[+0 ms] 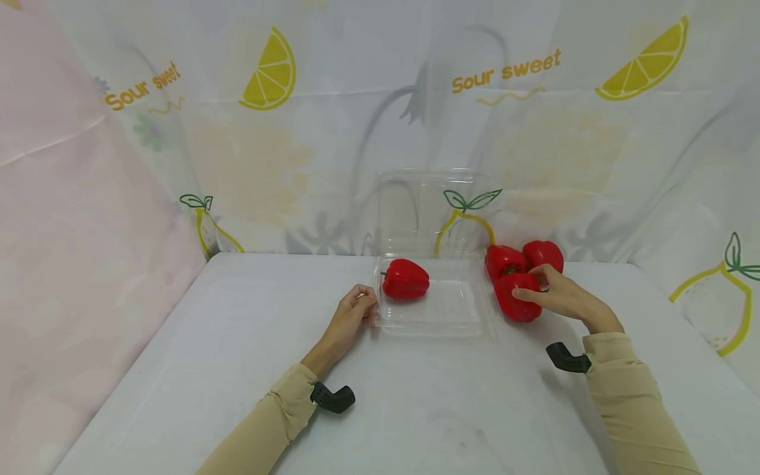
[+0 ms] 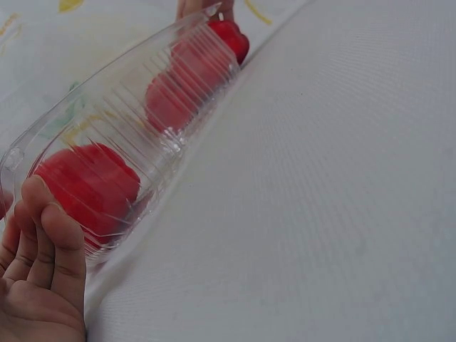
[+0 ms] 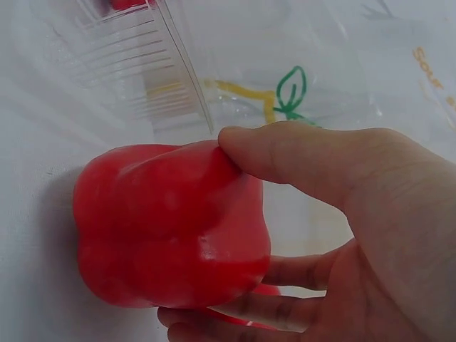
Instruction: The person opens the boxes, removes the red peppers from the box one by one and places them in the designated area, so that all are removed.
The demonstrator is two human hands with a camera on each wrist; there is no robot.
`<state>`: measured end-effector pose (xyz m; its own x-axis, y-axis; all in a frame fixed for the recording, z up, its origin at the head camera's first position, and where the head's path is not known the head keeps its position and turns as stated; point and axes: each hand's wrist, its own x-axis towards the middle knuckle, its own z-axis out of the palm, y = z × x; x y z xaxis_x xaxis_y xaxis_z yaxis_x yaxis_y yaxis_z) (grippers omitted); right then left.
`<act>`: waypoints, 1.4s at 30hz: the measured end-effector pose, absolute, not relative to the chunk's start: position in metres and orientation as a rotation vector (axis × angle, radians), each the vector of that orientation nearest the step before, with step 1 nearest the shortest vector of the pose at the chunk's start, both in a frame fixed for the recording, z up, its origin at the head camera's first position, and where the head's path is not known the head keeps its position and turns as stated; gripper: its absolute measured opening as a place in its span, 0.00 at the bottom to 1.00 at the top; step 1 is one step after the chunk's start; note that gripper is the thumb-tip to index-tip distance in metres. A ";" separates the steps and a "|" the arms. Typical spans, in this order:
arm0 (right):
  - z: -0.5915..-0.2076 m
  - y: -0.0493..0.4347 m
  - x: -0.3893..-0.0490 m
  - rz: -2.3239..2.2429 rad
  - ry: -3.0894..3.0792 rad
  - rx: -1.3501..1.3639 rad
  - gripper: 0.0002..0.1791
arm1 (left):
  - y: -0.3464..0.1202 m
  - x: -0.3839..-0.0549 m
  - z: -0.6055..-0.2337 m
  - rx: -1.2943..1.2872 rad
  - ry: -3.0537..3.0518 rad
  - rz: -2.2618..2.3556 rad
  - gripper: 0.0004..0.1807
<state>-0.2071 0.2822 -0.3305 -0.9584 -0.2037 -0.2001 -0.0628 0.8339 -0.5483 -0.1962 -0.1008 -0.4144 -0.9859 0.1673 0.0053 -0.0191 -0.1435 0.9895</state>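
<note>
A clear plastic clamshell container [image 1: 439,328] lies with its lid raised at the back. One red bell pepper [image 1: 406,280] is inside it, toward the left side, with its green stem pointing left. My left hand [image 1: 353,313] pinches the container's left edge; in the left wrist view the left hand's fingers [image 2: 65,239] are bent at the clear wall. To the right of the container my right hand [image 1: 561,293] grips another red bell pepper [image 3: 171,228], thumb on one side and fingers on the other. Two more red bell peppers [image 1: 505,258] [image 1: 543,253] sit just behind it.
A white cloth covers the table [image 1: 267,316]. Behind it hangs a pale curtain [image 1: 344,152] printed with lemons and lettering, and a pinkish cloth [image 1: 77,231] hangs at the left. The upright clear lid [image 1: 410,211] stands close to the curtain.
</note>
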 end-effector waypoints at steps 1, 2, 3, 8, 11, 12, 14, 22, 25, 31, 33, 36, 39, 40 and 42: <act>-0.331 0.282 -0.207 -0.814 2.765 -0.207 0.44 | -0.101 -0.196 -0.414 0.171 1.974 2.276 0.02; -0.331 0.282 -0.207 -0.814 2.768 -0.211 0.44 | -0.101 -0.196 -0.414 0.170 1.977 2.273 0.02; -0.331 0.282 -0.207 -0.812 2.771 -0.214 0.44 | -0.101 -0.196 -0.415 0.168 1.980 2.272 0.02; -0.331 0.282 -0.206 -0.799 2.788 -0.230 0.44 | -0.101 -0.197 -0.415 0.159 1.976 2.273 0.02; -0.331 0.282 -0.206 -0.793 2.797 -0.234 0.44 | -0.101 -0.197 -0.415 0.159 1.975 2.274 0.02; -0.331 0.281 -0.206 -0.791 2.800 -0.234 0.44 | -0.101 -0.197 -0.415 0.158 1.974 2.275 0.02; -0.331 0.281 -0.206 -0.788 2.805 -0.234 0.44 | -0.101 -0.197 -0.415 0.156 1.974 2.273 0.02; -0.334 0.278 -0.207 -0.817 2.820 -0.254 0.45 | -0.100 -0.196 -0.415 0.160 1.984 2.279 0.02; -0.335 0.279 -0.208 -0.832 2.818 -0.258 0.45 | -0.100 -0.196 -0.415 0.156 1.991 2.278 0.02; -0.335 0.279 -0.208 -0.858 2.804 -0.260 0.43 | -0.100 -0.197 -0.415 0.151 1.997 2.272 0.01; -0.335 0.279 -0.208 -0.855 2.804 -0.262 0.43 | -0.100 -0.197 -0.415 0.151 1.996 2.273 0.01; -0.334 0.278 -0.207 -0.850 2.807 -0.265 0.42 | -0.101 -0.197 -0.415 0.149 1.997 2.271 0.01; -0.334 0.278 -0.206 -0.845 2.812 -0.271 0.42 | -0.101 -0.196 -0.414 0.144 1.994 2.270 0.01; -0.333 0.278 -0.206 -0.844 2.813 -0.271 0.42 | -0.101 -0.196 -0.414 0.145 1.993 2.269 0.01; -0.333 0.278 -0.205 -0.846 2.816 -0.272 0.42 | -0.100 -0.196 -0.414 0.146 1.992 2.268 0.01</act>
<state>-0.2055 0.2783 -0.3326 -0.9655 -0.2276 -0.1266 -0.1201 0.8205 -0.5589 -0.1961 -0.1004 -0.4140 -0.9882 0.1532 -0.0069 -0.0266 -0.1271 0.9915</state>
